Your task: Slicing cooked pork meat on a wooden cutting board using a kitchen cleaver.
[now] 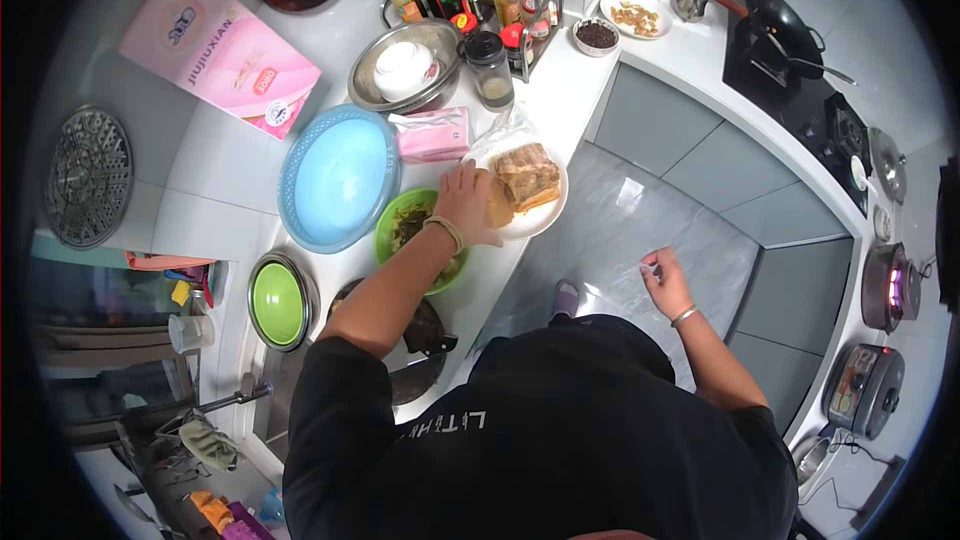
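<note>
My left hand (466, 206) reaches over the left edge of a white plate (551, 223), its fingers spread beside a tan, rounded piece (498, 201); whether it grips that piece is unclear. On the same plate lies a large browned block of food, perhaps cooked meat (528, 176). Below my left wrist is a green bowl (385, 234) with a dark and yellowish mixture, partly covered by the forearm. My right hand (667, 281) hangs over the floor, fingers bent and apart from everything; nothing shows in it.
A blue plastic basin (341, 176), a pink tissue pack (433, 136) and a lidded jar (491, 75) stand behind the plate. A cleaver (420, 349) lies near my left elbow. Across the floor, a wok (784, 26) rests on the gas hob (806, 109).
</note>
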A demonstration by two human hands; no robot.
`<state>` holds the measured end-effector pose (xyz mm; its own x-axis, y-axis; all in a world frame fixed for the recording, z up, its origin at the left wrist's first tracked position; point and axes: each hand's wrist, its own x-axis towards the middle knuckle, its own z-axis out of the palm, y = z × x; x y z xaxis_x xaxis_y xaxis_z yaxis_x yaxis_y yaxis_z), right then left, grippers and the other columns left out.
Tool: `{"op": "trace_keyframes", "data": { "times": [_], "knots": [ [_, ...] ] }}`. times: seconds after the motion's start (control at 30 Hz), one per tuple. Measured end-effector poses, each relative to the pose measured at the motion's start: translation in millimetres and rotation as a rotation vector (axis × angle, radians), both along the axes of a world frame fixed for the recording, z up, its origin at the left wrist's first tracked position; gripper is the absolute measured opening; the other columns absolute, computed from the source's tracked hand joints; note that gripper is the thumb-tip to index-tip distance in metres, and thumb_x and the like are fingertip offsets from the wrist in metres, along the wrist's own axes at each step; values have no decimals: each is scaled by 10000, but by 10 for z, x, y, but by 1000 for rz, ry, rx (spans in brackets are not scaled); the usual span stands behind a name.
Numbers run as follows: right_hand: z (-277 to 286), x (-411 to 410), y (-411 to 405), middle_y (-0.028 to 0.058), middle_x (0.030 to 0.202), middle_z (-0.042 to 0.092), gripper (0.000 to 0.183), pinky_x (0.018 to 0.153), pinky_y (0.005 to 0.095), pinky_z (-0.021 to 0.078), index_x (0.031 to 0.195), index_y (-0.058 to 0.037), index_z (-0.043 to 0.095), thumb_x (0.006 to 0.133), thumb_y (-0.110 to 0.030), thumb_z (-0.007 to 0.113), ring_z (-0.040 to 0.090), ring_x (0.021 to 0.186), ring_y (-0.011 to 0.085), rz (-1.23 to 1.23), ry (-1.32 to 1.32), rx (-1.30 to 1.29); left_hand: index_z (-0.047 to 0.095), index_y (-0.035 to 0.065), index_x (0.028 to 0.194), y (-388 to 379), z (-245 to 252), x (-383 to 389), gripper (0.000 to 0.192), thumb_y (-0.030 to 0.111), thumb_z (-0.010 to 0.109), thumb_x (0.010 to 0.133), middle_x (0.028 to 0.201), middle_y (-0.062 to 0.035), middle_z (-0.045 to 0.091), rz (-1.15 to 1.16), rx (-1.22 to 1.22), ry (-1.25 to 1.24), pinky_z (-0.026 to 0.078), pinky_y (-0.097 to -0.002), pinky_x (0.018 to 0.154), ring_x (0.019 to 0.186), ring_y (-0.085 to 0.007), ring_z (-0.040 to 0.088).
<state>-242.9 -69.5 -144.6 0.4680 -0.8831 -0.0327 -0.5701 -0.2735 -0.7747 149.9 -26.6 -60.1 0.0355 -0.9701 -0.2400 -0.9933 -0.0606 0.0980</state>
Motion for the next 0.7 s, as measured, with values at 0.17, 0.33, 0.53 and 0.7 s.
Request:
{"op": "trace_keyframes", "data": {
  "times": [0.17, 0.33, 0.53, 0.7],
  "knots": [
    [-154, -194, -204, 98, 911, 537, 138, 637, 313, 478, 910, -35, 583, 807, -40, 675, 542, 704, 214, -23, -1, 54, 327, 23, 1330, -213, -161, -44, 1126, 568, 857, 500, 1442, -259, 265, 21, 156, -87, 194, -581, 1107, 1362, -409, 249],
    [-142, -84, -335, 93, 897, 530, 125, 603, 308, 471, 893, -36, 579, 812, -45, 674, 542, 681, 202, 22, -11, 58, 320, 13, 1335, -320, -126, -88, 1149, 605, 838, 498, 1425, -263, 280, 30, 255, -168, 191, -604, 1100, 1366, -408, 244],
    [-138, 192, -493, 78, 881, 535, 113, 602, 290, 468, 892, -37, 587, 820, -53, 672, 542, 651, 187, 112, -90, 90, 365, -1, 1352, -330, -130, -40, 1161, 666, 795, 505, 1422, -254, 296, -43, 351, -289, 181, -602, 1105, 1365, -406, 249],
    [-416, 868, -511, 73, 973, 632, 241, 653, 279, 513, 1103, -40, 566, 900, -153, 632, 601, 725, 150, 183, -342, 807, 368, -15, 1378, -396, -78, -74, 1221, 698, 784, 478, 1397, -250, 321, -27, 396, -270, 179, -613, 1099, 1345, -404, 273]
  ]
}}
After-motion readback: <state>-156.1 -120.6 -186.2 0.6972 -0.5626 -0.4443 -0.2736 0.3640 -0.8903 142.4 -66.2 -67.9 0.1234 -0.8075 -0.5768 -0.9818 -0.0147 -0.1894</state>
